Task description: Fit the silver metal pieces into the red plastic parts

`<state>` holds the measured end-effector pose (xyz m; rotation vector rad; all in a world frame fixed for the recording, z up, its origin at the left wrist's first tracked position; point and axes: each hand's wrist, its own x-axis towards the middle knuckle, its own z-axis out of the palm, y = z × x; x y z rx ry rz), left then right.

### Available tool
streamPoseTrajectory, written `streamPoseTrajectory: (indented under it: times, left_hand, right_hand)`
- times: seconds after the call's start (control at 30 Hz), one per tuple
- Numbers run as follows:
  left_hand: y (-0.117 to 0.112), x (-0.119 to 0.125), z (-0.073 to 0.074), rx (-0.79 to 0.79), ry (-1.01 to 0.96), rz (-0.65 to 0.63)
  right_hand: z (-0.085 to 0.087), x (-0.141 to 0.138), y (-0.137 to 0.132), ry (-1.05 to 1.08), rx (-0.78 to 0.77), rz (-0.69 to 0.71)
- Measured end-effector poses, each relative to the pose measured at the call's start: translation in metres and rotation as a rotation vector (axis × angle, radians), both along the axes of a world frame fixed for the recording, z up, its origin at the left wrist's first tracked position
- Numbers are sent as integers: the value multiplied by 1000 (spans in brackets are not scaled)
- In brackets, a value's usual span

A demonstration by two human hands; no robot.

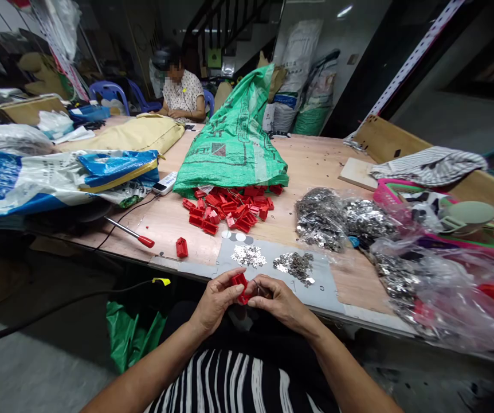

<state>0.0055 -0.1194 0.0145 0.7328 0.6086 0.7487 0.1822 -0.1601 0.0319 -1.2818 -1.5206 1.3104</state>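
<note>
My left hand (218,298) grips a small red plastic housing (240,282) between thumb and fingers, just past the table's near edge. My right hand (275,297) is closed in a pinch against the housing's right side; whatever sits between its fingertips is too small to make out. Beyond the hands, a grey mat (273,258) carries a pile of shiny metal pieces (249,256) and a darker pile of metal pieces (296,267). One loose red housing (181,248) lies left of the mat. Several more form a red heap (230,207) at the mouth of a green woven sack (234,137).
Clear bags of metal parts (341,221) stand at the right, near a pink basket (393,192). A red-handled screwdriver (133,232) and a white device with a cable (165,183) lie to the left. Another person (184,92) sits across the table.
</note>
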Motion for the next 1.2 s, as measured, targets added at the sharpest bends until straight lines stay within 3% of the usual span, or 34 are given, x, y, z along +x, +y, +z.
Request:
streamPoseTrajectory:
  times: [0.17, 0.27, 0.37, 0.53, 0.93, 1.2]
  left_hand:
    - [3, 2, -5, 97, 24, 25]
    - [9, 1, -9, 308, 106, 76]
    - [16, -2, -13, 580, 315, 122]
    - [29, -2, -20, 816, 529, 141]
    - [37, 1, -22, 965, 525, 27]
    - [38, 1, -20, 863, 486, 19]
  right_hand:
    - [-2, 8, -4, -24, 5, -63]
    - [-4, 15, -3, -237, 146, -148]
    - [-10, 18, -1, -455, 253, -196]
    - [-16, 13, 2, -584, 272, -190]
    - [-15, 11, 5, -598, 277, -93]
    - [-17, 13, 6, -580, 285, -88]
